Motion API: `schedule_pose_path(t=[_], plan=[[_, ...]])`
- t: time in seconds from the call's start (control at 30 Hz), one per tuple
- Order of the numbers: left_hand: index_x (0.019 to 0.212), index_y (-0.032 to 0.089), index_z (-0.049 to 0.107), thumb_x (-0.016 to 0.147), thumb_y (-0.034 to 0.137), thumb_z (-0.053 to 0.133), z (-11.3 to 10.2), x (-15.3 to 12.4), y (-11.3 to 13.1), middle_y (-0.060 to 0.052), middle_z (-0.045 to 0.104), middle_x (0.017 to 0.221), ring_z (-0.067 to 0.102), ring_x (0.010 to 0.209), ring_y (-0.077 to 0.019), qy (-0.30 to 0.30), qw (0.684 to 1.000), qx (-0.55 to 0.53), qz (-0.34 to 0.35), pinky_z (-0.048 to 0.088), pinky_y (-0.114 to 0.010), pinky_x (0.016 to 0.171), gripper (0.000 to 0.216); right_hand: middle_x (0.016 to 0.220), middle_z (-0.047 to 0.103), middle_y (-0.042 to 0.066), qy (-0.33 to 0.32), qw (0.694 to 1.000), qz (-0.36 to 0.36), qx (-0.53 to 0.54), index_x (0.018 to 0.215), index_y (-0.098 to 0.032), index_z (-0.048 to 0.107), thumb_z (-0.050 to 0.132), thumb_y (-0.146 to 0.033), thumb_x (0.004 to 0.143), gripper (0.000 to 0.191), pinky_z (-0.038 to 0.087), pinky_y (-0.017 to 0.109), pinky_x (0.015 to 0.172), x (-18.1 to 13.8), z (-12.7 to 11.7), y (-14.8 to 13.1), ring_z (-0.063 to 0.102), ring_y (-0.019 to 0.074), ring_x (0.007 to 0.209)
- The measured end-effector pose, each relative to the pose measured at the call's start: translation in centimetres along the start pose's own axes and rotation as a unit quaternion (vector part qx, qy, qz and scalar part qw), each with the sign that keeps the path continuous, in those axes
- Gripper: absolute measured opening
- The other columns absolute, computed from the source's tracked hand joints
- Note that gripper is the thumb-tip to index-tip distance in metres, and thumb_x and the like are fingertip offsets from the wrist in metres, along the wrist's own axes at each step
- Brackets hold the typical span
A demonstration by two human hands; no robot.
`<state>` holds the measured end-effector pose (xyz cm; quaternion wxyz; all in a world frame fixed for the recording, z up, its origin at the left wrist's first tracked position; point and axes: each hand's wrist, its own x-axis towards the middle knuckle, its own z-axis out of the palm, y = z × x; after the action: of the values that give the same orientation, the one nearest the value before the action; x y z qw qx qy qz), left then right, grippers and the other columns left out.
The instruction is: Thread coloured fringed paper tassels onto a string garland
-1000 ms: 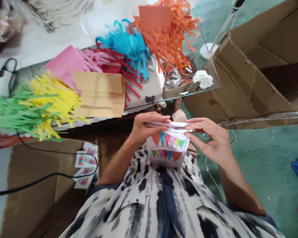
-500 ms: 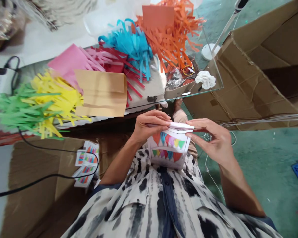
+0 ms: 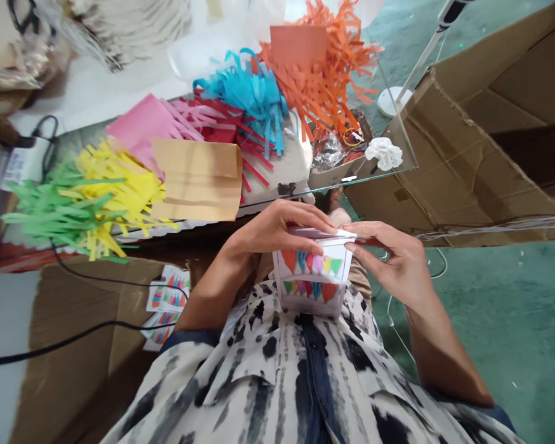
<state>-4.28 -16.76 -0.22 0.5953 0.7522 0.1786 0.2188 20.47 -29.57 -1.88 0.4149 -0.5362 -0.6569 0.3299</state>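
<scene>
Against my chest I hold a small white paper box (image 3: 312,279) printed with rows of coloured triangles. My left hand (image 3: 277,229) curls over its top left edge, fingers pressed down on the white flap (image 3: 321,233). My right hand (image 3: 393,262) pinches the top right corner of the same box between thumb and fingers. Both hands are closed on the box, and the flap lies almost flat on top.
A glass table (image 3: 398,145) carries fringed paper bundles: green (image 3: 50,209), yellow (image 3: 113,188), pink, red, blue (image 3: 247,92) and orange (image 3: 324,80), plus a brown paper bag (image 3: 198,179). Flat printed box sheets (image 3: 166,305) lie at lower left beside a black cable. A large cardboard box (image 3: 481,135) stands at right.
The flap has been pressed lower onto the box top. My left hand has slid further right over it, and the view has shifted slightly.
</scene>
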Motion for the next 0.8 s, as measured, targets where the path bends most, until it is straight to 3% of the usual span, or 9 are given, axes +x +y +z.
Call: schedule_pose_path(t=[0.1,0.3,0.8], plan=[[0.122,0.026,0.084,0.082,0.032,0.091,0.5,-0.6,-0.8,-0.013,0.081,0.124,0.079,0.114,-0.0278,0.004,1.000,0.003,0.003,0.064,-0.035,0.097,0.041,0.124,0.080,0.004,0.002,1.000,0.000,0.006,0.123,-0.032,0.077,0.076,-0.028,0.098,0.026,0.066,0.044,0.097,0.0,0.0,0.3,0.077,0.0243,0.110],[0.114,0.025,0.086,0.087,0.031,0.087,1.1,-0.9,-1.9,-0.012,0.083,0.117,0.081,0.108,-0.0263,0.044,0.999,-0.010,0.003,0.066,-0.034,0.096,0.028,0.122,0.081,0.004,-0.004,0.999,0.006,0.036,0.118,-0.031,0.080,0.077,-0.027,0.097,0.022,0.065,0.045,0.100,0.3,0.0,0.4,0.077,0.0242,0.111],[0.104,0.024,0.088,0.091,0.036,0.083,1.5,-0.1,-1.1,-0.013,0.084,0.112,0.082,0.103,-0.0255,0.027,0.999,-0.029,-0.009,0.067,-0.034,0.093,0.019,0.117,0.082,0.005,-0.018,0.995,0.046,0.091,0.106,-0.029,0.083,0.078,-0.028,0.095,0.012,0.067,0.037,0.087,0.3,-0.4,0.4,0.078,0.0222,0.107]])
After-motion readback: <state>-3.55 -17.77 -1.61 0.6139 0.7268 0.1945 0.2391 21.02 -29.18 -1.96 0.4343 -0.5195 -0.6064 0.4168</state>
